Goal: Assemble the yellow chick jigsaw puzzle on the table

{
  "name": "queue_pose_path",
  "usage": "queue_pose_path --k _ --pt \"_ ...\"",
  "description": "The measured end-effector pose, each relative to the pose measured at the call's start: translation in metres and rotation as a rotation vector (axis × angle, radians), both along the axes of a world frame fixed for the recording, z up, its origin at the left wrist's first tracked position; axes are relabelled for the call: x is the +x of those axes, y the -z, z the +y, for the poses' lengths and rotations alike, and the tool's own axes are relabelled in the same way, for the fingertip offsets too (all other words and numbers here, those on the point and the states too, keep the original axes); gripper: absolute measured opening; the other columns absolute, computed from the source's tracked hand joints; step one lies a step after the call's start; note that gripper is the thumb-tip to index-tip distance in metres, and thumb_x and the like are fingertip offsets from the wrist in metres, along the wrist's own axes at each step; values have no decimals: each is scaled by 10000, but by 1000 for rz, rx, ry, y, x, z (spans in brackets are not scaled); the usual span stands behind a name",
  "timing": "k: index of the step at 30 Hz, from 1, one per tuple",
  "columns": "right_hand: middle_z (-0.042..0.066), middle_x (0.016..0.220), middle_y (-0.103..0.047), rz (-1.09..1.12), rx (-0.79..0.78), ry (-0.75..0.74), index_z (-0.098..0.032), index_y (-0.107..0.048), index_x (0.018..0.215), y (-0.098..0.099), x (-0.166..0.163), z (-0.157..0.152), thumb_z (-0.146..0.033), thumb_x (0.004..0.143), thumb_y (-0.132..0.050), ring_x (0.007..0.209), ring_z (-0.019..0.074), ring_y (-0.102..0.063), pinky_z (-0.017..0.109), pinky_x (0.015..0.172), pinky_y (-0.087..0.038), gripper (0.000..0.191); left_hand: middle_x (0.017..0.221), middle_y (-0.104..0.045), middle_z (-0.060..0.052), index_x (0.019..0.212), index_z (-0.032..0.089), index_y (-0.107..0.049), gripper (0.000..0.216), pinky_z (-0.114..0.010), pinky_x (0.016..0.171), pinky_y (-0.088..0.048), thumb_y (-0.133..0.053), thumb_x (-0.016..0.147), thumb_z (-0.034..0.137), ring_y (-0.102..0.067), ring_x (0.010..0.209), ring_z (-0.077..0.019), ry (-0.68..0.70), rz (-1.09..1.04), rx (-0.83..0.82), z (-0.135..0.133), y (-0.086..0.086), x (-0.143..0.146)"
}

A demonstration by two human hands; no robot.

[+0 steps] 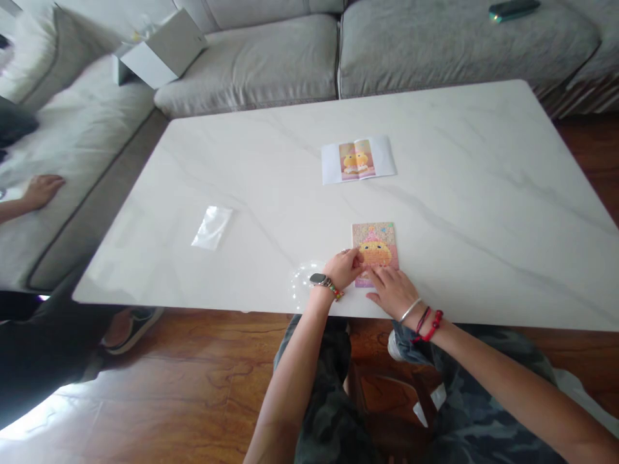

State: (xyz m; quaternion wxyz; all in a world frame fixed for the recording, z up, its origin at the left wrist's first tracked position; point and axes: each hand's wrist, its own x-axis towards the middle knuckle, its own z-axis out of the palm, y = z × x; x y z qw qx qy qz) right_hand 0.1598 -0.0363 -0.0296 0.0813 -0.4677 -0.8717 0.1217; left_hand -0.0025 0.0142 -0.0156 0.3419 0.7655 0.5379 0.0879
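A small, speckled mosaic-like picture (376,236) of a yellow cartoon figure lies flat near the front edge of the table. My left hand (344,267) rests at its left edge, fingertips pinched together over it; whatever they might hold is too small to see. Lying over the lower right part of the picture is my right hand (393,290), its fingers stretched out and holding nothing. Partly behind my left wrist is a clear, shiny round dish (300,287). Both hands cover the lower portion of the picture.
Farther back on the marble-patterned table (251,161) lies a creased white sheet (333,164) with a printed cartoon picture. A clear plastic bag (213,227) is to the left. Grey sofas border the table; a white box (167,48) sits there. Another person's hand (43,191) rests at far left.
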Motion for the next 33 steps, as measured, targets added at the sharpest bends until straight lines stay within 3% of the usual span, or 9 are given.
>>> queue_pose_path --k 2,6,9,12,15,20,26,33 --pt "142 1078 -470 149 -18 -10 -113 -402 1176 0 8 7 -374 785 -410 937 230 -465 374 758 -408 470 782 -538 -1 902 177 -516 195 -239 673 -424 -471 726 249 -507 689 -101 -26 9 37 -5 -3 -1" --pt "149 1079 -469 319 69 148 -97 -359 1202 -5 31 19 -349 819 -311 1013 203 -448 361 831 -393 460 938 -537 -41 1042 175 -478 303 -263 763 -419 -451 748 244 -521 791 -108 -73 52 136 -22 -14 -4" --pt "157 1213 -414 138 112 116 -116 -337 1236 -4 51 15 -414 785 -353 1136 247 -345 415 896 -322 541 1202 -407 -103 1191 199 -374 464 -381 883 -345 -459 749 309 -397 1083 -211 -136 98 229 -37 -17 -6" --pt "114 1287 -367 -68 63 98 -167 -318 1258 5 65 2 -395 802 -305 1188 255 -285 495 933 -221 510 1332 -293 -20 1254 306 -283 470 -475 947 -229 -361 795 377 -172 1235 -266 -169 248 233 -53 -12 -2" --pt "90 1306 -348 -118 31 117 -177 -312 1262 11 70 -9 -380 814 -273 1203 236 -270 502 945 -188 494 1360 -245 22 1284 324 -204 478 -476 971 -179 -252 820 431 -104 1260 -251 -149 352 216 -62 -7 2" --pt "100 1341 -278 -107 64 196 -181 -205 1308 5 67 0 -433 800 -266 1230 255 -205 533 931 -180 570 1389 -154 10 1291 332 -151 553 -459 977 -174 -277 785 514 -88 1266 -254 -127 445 224 -66 -7 3" --pt "82 1336 -293 -167 -19 102 -221 -234 1298 4 69 22 -539 757 -274 1221 293 -211 596 916 -131 629 1397 -121 -12 1288 338 -157 581 -455 977 -168 -319 766 533 -88 1264 -264 -111 439 238 -64 -4 -1" --pt "54 1347 -273 -179 25 61 -253 -178 1310 8 72 18 -509 776 -260 1227 290 -189 624 900 -112 597 1397 -112 -20 1276 385 -152 623 -471 956 -197 -329 720 603 -129 1253 -279 -97 416 227 -58 -1 -7"
